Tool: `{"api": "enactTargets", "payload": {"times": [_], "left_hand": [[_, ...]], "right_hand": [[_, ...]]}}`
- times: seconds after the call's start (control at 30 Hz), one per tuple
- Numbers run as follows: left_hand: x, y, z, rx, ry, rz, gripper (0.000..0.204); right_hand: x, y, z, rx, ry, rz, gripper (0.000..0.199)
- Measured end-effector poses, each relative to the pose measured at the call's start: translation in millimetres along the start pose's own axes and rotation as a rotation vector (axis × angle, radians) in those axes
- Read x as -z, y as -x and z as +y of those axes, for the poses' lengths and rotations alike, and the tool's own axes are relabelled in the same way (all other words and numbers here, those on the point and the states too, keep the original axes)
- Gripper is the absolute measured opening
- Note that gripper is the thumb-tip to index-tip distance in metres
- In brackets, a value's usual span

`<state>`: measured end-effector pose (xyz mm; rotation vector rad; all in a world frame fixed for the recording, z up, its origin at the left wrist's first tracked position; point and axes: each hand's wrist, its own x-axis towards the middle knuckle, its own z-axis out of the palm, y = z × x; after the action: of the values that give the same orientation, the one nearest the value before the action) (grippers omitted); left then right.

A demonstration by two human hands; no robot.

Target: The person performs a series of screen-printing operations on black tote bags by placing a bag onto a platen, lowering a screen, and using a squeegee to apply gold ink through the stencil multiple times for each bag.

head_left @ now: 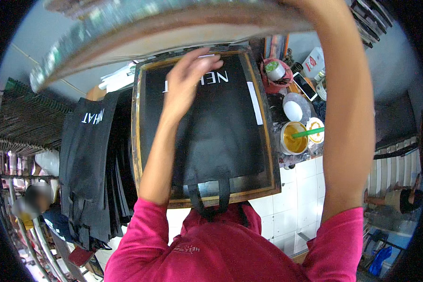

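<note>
A black fabric tote bag (211,127) lies flat on a wood-edged board (276,181) in front of me, its handles toward my body and white lettering near its far end. My left hand (190,73) is over that far end, partly covering the lettering. Its fingers are slightly blurred and look apart, with nothing visible held. A white strip (255,103) lies along the bag's right side. Above the board a large framed screen (183,40) is tilted up. My right arm reaches to the screen's right end at the top edge, where the hand itself is out of view.
Black bags with white lettering (87,155) hang in a stack at the left. On the right side table are a tub of yellow-brown ink (293,144) with a green stick (309,132), a phone (304,86) and a pink container (278,80). Other people are at the far left and right.
</note>
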<state>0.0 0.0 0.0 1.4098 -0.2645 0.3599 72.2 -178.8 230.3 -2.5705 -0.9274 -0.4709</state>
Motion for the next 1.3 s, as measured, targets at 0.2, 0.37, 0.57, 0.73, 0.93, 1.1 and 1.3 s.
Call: {"api": "enactTargets", "payload": {"times": [0.2, 0.37, 0.57, 0.73, 0.93, 1.1, 1.3], "left_hand": [[35.2, 177.7, 61.3, 0.26, 0.358, 0.149, 0.039], [32.9, 269.9, 4.4, 0.779, 0.298, 0.314, 0.03], [43.3, 276.7, -2.4, 0.968, 0.216, 0.253, 0.039], [46.6, 273.9, -5.9, 0.965, 0.216, 0.215, 0.034], [44.6, 279.0, -11.7, 0.912, 0.27, 0.271, 0.027], [42.8, 273.8, -7.9, 0.949, 0.252, 0.315, 0.03], [46.9, 278.9, -13.0, 0.95, 0.364, 0.305, 0.028]], "right_hand": [[-95.2, 171.6, -23.5, -0.015, 0.034, 0.2, 0.032], [-199.2, 254.5, -24.5, 0.057, 0.111, 0.082, 0.029], [-202.5, 235.2, -27.4, 0.056, 0.064, -0.172, 0.025], [-171.4, 235.5, -29.6, 0.024, -0.137, -0.348, 0.031], [-194.5, 265.0, -57.6, 0.127, 0.123, -0.321, 0.015], [-229.6, 225.9, -33.0, 0.087, 0.177, -0.24, 0.013], [-275.6, 105.2, 40.6, 0.141, 0.181, -0.147, 0.018]]}}
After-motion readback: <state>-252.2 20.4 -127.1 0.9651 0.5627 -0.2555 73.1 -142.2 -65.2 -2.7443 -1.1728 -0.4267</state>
